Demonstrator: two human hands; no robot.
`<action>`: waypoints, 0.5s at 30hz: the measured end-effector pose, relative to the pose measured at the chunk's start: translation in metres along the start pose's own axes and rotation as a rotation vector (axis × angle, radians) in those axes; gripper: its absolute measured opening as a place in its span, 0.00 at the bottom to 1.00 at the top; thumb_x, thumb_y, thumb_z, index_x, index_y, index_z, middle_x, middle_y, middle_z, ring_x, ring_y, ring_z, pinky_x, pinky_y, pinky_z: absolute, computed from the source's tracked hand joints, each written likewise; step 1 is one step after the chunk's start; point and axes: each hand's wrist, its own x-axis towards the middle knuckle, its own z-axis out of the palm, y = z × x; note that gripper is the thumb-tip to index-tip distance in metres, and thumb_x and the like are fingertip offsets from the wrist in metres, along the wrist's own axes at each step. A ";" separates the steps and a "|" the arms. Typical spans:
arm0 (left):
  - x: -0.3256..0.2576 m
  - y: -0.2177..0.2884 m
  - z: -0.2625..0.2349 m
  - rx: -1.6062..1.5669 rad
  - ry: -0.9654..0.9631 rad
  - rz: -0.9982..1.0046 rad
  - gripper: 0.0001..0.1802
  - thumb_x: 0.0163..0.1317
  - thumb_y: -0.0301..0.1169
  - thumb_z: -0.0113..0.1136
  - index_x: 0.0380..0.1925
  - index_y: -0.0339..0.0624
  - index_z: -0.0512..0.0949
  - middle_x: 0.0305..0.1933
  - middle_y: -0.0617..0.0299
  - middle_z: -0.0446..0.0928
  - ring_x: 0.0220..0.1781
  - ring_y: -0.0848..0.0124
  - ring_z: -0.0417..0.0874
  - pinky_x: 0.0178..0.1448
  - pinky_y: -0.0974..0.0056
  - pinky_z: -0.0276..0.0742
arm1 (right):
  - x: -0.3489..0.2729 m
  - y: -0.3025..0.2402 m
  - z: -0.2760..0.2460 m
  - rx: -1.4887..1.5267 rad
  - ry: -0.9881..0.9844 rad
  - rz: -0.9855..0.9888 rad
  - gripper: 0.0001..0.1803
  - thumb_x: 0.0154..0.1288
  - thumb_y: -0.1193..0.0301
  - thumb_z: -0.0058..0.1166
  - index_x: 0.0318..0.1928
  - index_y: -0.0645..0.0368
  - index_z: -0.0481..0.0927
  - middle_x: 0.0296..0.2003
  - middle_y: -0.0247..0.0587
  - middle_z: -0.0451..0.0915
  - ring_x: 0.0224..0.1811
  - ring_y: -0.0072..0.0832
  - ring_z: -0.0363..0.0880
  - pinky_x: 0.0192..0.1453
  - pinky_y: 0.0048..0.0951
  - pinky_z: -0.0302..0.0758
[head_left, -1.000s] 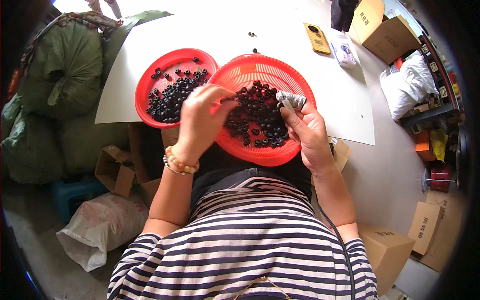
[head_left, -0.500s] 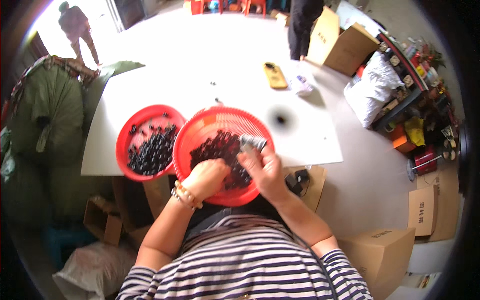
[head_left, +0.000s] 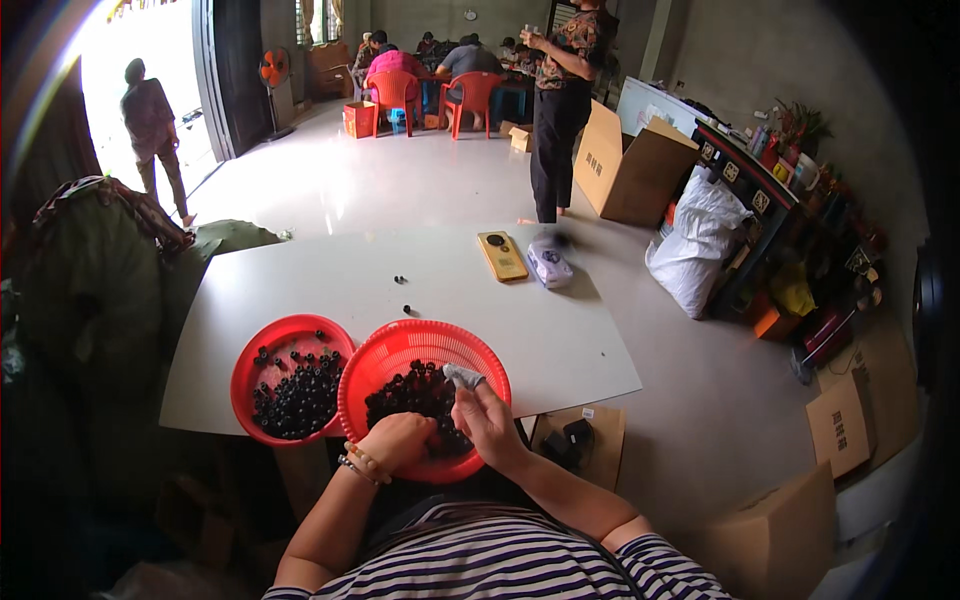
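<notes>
In front of me a red plastic basket (head_left: 425, 335) with slotted sides holds a heap of small black parts (head_left: 405, 388). My left hand (head_left: 402, 440), a beaded bracelet at its wrist, reaches over the near rim with curled fingers among the parts; whatever they grip is hidden. Over the basket's right side, my right hand (head_left: 490, 425) has its fingers bent together, with a greyish-white wrapping (head_left: 463, 376) at a fingertip. What it pinches, if anything, is too small to make out. A shallow red bowl (head_left: 243, 385) with more black parts stands against the basket's left.
Two loose black parts lie beyond the basket on the white table (head_left: 330, 270). A yellow phone (head_left: 502, 257) and a soft white-purple pack (head_left: 549, 264) lie near its far edge. Cardboard boxes (head_left: 640, 165) and a white sack (head_left: 697, 240) stand at the right. Several people are farther off.
The view has tilted up, so basket and hands sit lower and more of the room shows. Both hands stay at the basket, in much the same pose.
</notes>
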 end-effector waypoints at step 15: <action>-0.031 0.023 -0.043 -1.311 0.398 0.087 0.08 0.52 0.23 0.56 0.34 0.38 0.72 0.29 0.61 0.76 0.26 0.79 0.74 0.27 0.76 0.71 | -0.002 -0.013 0.001 0.039 -0.023 0.087 0.17 0.65 0.60 0.39 0.45 0.59 0.70 0.19 0.23 0.62 0.19 0.11 0.56 0.25 0.13 0.57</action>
